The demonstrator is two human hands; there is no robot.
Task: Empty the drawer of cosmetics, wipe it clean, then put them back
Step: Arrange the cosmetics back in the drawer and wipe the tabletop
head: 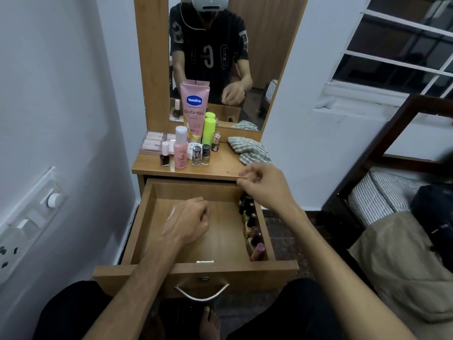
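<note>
Head view: bottles [250, 218] line drawer [196, 268] right wall, under right hand [266, 186]

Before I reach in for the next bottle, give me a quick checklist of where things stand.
1. Wooden drawer pulled fully open: ok.
2. Drawer emptied: not ok, small dark-capped bottles line its right wall.
3. Left hand free: cannot tell, fingers curled over the drawer floor.
4. Right hand free: cannot tell, fingertips pinched together above the bottles.
5. Space on the wooden tabletop: ok, bare patch at the front.
6. Striped cloth within reach: ok.
</note>
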